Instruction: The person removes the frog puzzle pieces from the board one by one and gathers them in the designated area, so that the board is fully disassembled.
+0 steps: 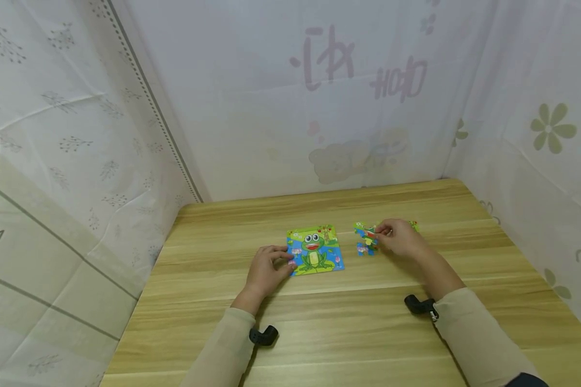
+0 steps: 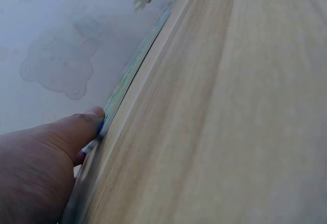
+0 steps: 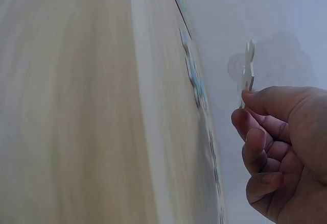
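Note:
A square frog picture [image 1: 313, 257] lies on the wooden table, and the left hand [image 1: 266, 271] rests at its left edge, thumb and fingertips touching it. In the left wrist view the left hand's thumb [image 2: 76, 132] lies against the edge of the picture [image 2: 134, 66]. Right of the picture lie colourful puzzle pieces [image 1: 365, 249]. Above them the right hand [image 1: 399, 239] holds up one piece [image 1: 370, 234]. The right wrist view shows the piece [image 3: 249, 71] pinched between thumb and forefinger of the right hand [image 3: 286, 142], its other fingers curled.
Puzzle pieces [image 3: 194, 76] also lie flat on the table in the right wrist view; some in the head view are partly behind the right hand. Printed curtains [image 1: 271, 107] stand behind the table [image 1: 339, 328] and at both sides. Black devices [image 1: 263, 336] sit at both wrists.

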`<state>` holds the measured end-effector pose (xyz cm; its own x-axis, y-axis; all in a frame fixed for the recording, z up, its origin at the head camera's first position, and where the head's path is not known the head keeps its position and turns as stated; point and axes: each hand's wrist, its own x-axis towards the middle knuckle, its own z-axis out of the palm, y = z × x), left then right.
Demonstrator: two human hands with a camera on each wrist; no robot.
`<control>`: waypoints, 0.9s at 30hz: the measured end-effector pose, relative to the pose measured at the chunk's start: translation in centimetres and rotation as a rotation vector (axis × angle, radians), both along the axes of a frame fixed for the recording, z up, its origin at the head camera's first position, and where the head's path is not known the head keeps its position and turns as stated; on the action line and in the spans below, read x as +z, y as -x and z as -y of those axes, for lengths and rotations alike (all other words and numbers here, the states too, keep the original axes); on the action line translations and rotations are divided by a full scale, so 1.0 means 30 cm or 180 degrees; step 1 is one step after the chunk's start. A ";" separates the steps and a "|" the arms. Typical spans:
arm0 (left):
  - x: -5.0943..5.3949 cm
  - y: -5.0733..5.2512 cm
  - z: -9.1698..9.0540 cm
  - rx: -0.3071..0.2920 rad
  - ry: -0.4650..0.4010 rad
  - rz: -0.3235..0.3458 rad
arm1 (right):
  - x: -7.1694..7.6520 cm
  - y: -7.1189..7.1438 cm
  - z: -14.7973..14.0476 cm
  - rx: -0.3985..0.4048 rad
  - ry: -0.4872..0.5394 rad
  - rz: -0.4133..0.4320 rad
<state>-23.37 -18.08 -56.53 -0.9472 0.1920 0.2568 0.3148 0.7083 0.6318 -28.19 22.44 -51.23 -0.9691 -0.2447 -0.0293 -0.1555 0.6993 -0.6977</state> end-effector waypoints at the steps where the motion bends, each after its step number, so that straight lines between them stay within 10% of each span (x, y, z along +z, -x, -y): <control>1: 0.000 0.001 0.000 0.0005 0.0004 -0.0002 | 0.001 -0.001 -0.011 -0.0008 -0.0028 -0.0010; 27: 0.008 -0.005 -0.002 -0.0014 0.0009 -0.0014 | -0.020 0.011 -0.168 0.0203 -0.0587 -0.0088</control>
<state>-23.21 -18.02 -56.29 -0.9452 0.1969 0.2603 0.3207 0.7086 0.6285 -28.51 27.49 -51.84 -0.9529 -0.2988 -0.0531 -0.2209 0.8030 -0.5535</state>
